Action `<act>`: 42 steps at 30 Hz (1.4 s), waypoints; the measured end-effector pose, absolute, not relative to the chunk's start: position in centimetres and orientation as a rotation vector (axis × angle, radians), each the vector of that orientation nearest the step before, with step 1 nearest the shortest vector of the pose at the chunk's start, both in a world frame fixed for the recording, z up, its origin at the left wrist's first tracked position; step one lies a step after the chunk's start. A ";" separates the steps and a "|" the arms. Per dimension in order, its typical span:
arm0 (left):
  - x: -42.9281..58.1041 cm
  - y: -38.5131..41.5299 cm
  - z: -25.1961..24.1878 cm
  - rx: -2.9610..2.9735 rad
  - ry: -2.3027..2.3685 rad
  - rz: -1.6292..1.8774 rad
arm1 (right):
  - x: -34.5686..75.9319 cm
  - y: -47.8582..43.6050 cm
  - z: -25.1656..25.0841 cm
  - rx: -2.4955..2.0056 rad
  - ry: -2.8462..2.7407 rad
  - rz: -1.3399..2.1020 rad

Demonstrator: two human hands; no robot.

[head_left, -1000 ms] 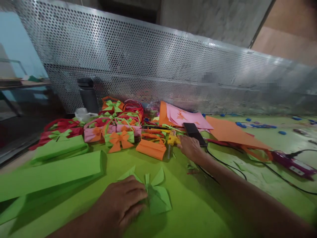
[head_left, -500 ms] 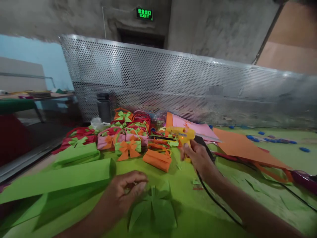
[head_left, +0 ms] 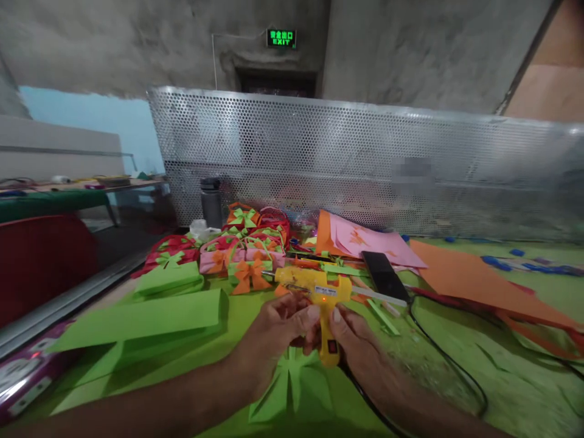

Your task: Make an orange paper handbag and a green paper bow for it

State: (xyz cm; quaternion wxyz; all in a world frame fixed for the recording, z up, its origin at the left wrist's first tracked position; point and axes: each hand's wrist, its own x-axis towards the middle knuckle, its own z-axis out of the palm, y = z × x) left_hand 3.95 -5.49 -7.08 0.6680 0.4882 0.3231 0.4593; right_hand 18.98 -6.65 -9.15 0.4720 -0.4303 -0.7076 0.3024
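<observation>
Bow (head_left: pixel 292 392) before the glue gun (head_left: pixel 331 296), bags (head_left: pixel 250 275) behind to its left, phone (head_left: pixel 384 275) behind right, partition (head_left: pixel 283 134) beyond

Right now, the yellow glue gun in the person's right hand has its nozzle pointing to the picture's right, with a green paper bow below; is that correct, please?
Not quite: the head view shows the nozzle pointing to the picture's left. The yellow glue gun is in the right hand, with the green paper bow below, as you say.
</observation>
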 end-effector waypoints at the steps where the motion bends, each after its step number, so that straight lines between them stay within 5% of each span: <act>1: 4.1 -5.4 -7.3 1.096 0.709 1.041 | 18.9 -6.8 -9.1 -1.040 -1.723 0.825; 13: 3.9 -5.0 -7.7 0.770 0.753 1.132 | 18.6 -5.4 -9.2 -0.804 -1.688 1.138; 26: 2.7 -4.4 -8.3 0.904 0.719 1.144 | 21.5 -4.0 -7.7 -1.025 -1.596 0.582; 42: 2.7 -4.7 -9.0 0.909 0.735 1.110 | 21.7 -4.2 -7.6 -1.095 -1.739 0.447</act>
